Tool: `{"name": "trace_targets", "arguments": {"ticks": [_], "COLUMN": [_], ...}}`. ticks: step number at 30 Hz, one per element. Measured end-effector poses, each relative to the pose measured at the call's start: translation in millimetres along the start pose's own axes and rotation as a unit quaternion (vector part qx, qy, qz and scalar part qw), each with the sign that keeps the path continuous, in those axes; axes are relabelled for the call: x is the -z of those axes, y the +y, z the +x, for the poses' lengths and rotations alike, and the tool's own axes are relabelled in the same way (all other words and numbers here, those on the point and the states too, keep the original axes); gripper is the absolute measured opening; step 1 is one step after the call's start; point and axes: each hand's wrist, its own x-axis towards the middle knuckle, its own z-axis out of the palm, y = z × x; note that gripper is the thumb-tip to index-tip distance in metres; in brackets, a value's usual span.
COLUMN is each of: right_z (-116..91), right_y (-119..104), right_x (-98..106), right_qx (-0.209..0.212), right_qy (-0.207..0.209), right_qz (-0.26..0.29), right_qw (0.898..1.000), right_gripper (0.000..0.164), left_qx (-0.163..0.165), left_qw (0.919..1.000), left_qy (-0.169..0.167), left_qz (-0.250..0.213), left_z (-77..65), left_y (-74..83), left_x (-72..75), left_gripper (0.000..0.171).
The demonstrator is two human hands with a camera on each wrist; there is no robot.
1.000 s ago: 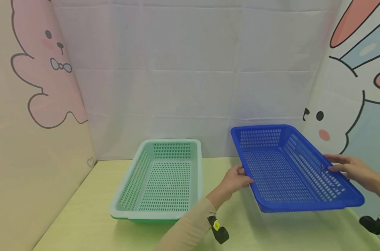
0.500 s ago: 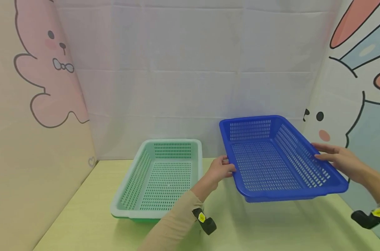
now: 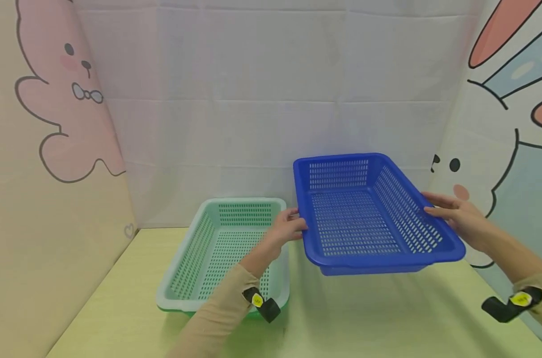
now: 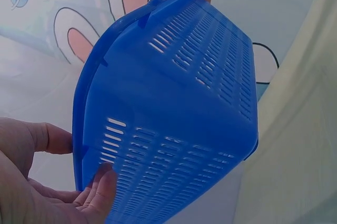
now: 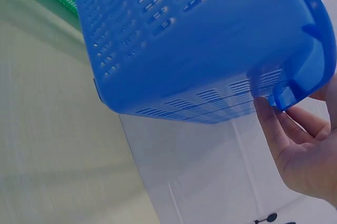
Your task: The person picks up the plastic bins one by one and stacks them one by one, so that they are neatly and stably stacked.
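"What has changed over the last second?"

"The blue basket (image 3: 351, 219) has moved leftward and higher. It is held above the table (image 3: 118, 298), near the pale green basket (image 3: 217, 248), which has stayed put."

"And the hands?"

"The left hand (image 3: 279, 231) grips its left rim, fingers against the outer wall; from the head view, that hand now overlaps the pale green basket. The right hand (image 3: 460, 219) grips the right rim."
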Motion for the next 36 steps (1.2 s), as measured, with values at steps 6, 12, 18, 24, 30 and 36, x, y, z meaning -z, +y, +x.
{"name": "trace_targets", "arguments": {"ticks": [6,12,18,24,30,36], "right_z": [3.9,5.7,9.8,12.4,19.3,25.3], "right_y": [-12.3,-24.4,-33.2,-40.0,-46.7,-52.2], "right_x": [-23.8,-49.5,-75.8,-99.1,-119.0,-137.1], "right_qx": [0.004,0.023,0.040,0.055,0.063,0.069], "right_qy": [-0.003,0.004,0.006,0.014,0.022,0.020], "right_qz": [0.058,0.084,0.161,0.161,0.157,0.134], "right_qw": [0.998,0.996,0.986,0.985,0.985,0.988], "right_gripper": [0.054,0.068,0.071,0.072,0.070,0.067], "left_qx": [-0.007,-0.004,-0.001,0.004,-0.003,-0.003], "left_qw": [0.9999,0.9997,0.9994,0.9989,0.9987,0.9982], "left_qy": [0.005,0.018,0.025,0.025,0.004,-0.008], "left_qz": [0.014,0.016,0.023,0.040,0.052,0.059], "left_z": [-7.4,-14.2,-20.7,-29.5,-35.1,-41.4], "left_y": [5.6,10.4,12.0,14.7,15.5,16.6], "left_x": [26.9,53.4,77.9,99.5,122.3,143.0], "left_gripper": [0.057,0.051,0.052,0.054,0.056,0.056]}}
